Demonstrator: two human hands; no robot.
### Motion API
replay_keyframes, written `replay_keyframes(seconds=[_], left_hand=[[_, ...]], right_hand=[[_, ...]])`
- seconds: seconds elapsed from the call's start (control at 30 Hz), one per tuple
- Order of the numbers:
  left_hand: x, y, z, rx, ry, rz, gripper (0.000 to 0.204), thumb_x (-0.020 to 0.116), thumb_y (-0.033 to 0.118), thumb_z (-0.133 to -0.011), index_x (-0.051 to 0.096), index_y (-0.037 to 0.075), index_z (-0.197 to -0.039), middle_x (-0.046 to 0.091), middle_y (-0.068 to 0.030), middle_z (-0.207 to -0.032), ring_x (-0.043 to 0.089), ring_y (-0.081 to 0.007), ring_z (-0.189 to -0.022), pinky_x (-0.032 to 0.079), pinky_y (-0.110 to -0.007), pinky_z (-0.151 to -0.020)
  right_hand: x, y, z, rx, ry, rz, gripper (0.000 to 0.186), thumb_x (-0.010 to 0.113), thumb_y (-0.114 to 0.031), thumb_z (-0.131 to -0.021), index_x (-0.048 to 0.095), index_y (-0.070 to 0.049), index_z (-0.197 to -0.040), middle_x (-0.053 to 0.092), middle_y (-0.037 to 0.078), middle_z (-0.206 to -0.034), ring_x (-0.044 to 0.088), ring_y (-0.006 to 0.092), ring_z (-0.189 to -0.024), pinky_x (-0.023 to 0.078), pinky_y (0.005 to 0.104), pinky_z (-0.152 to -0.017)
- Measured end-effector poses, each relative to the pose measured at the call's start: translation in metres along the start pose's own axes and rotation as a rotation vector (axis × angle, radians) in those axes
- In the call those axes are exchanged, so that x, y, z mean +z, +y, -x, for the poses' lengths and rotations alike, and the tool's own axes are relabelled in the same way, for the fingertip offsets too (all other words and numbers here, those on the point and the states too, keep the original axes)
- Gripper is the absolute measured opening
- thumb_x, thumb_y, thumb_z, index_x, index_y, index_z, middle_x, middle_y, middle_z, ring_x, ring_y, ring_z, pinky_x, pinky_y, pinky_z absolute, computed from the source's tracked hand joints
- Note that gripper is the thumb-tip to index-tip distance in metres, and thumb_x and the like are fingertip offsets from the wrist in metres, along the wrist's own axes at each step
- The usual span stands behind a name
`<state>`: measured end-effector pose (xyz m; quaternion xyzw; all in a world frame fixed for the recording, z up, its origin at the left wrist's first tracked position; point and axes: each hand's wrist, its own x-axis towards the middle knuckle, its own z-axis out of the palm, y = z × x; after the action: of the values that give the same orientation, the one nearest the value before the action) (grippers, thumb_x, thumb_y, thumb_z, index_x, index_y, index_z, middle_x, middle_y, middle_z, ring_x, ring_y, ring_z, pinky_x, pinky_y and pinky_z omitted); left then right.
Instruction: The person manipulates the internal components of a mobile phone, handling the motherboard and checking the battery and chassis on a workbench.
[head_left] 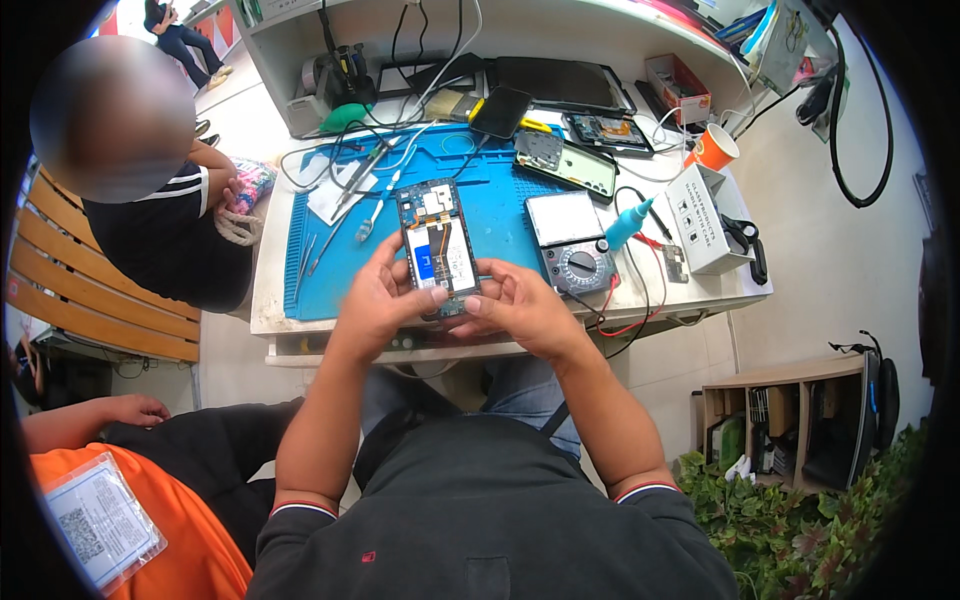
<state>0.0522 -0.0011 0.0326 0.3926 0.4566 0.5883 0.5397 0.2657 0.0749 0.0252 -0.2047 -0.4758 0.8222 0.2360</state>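
Observation:
An opened smartphone (455,262), its back cover off and its battery, ribbon cables and boards bare, is held over the front of a blue repair mat (500,225). My left hand (385,300) grips its left side, with the thumb across the lower part. At the lower right corner, my right hand (520,305) has its thumb and fingers closed on the phone's edge. Left of the phone lie a toothbrush (375,215), tweezers (325,250) and a white paper (335,195). To the right stands an analog multimeter (580,265) with red and black leads.
Behind are a phone back shell (590,175), a dark phone (500,112), a brush (450,105) and tangled cables. A blue bottle (628,222), white box (700,222), scissors (742,240) and orange cup (712,148) occupy the right. People sit at left, one wearing orange (150,520).

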Motion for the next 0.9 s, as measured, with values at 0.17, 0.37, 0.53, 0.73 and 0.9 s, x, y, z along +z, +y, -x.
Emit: replay_keyframes(seconds=[0.17, 0.37, 0.53, 0.73, 0.9], left_hand=[[0.004, -0.003, 0.007, -0.033, -0.014, 0.051, 0.107, 0.084, -0.003, -0.078, 0.022, -0.002, -0.165, 0.068, -0.0188, -0.134, 0.071, -0.0237, -0.119, 0.059, -0.038, -0.1], [0.004, -0.002, 0.007, -0.037, -0.027, 0.089, 0.11, 0.084, -0.007, -0.076, 0.02, -0.001, -0.166, 0.068, -0.0203, -0.133, 0.072, -0.0252, -0.118, 0.062, -0.039, -0.097], [0.007, -0.003, 0.006, -0.024, -0.033, 0.085, 0.111, 0.084, -0.006, -0.076, 0.018, -0.001, -0.166, 0.067, -0.0212, -0.133, 0.072, -0.0265, -0.117, 0.062, -0.041, -0.098], [0.009, -0.003, 0.007, -0.019, -0.03, 0.083, 0.112, 0.083, -0.006, -0.076, 0.017, -0.001, -0.166, 0.067, -0.0215, -0.134, 0.072, -0.027, -0.117, 0.062, -0.041, -0.098], [0.006, -0.006, 0.006, -0.047, -0.054, 0.064, 0.112, 0.083, -0.007, -0.077, 0.017, 0.0, -0.167, 0.067, -0.021, -0.134, 0.071, -0.0261, -0.118, 0.06, -0.04, -0.1]], right_hand=[[0.005, 0.004, 0.0, -0.046, 0.022, 0.03, 0.049, 0.062, -0.001, -0.103, 0.043, 0.009, -0.146, 0.071, 0.018, -0.124, 0.073, 0.0218, -0.108, 0.066, 0.0354, -0.09], [0.004, 0.005, -0.001, -0.059, 0.008, 0.027, 0.047, 0.062, 0.0, -0.102, 0.045, 0.008, -0.145, 0.072, 0.018, -0.122, 0.074, 0.0202, -0.106, 0.066, 0.0343, -0.09], [0.007, -0.002, 0.003, -0.003, 0.04, 0.046, 0.051, 0.064, 0.001, -0.098, 0.045, 0.008, -0.144, 0.072, 0.019, -0.122, 0.075, 0.0218, -0.106, 0.065, 0.0349, -0.091], [0.002, 0.002, 0.005, 0.004, 0.033, -0.057, 0.056, 0.059, 0.005, -0.09, 0.045, 0.009, -0.144, 0.073, 0.018, -0.12, 0.076, 0.0241, -0.104, 0.066, 0.0369, -0.09], [-0.006, 0.008, 0.004, 0.064, 0.073, -0.053, 0.046, 0.069, -0.005, -0.094, 0.054, 0.008, -0.135, 0.072, 0.015, -0.117, 0.074, 0.0235, -0.106, 0.067, 0.0395, -0.088]])
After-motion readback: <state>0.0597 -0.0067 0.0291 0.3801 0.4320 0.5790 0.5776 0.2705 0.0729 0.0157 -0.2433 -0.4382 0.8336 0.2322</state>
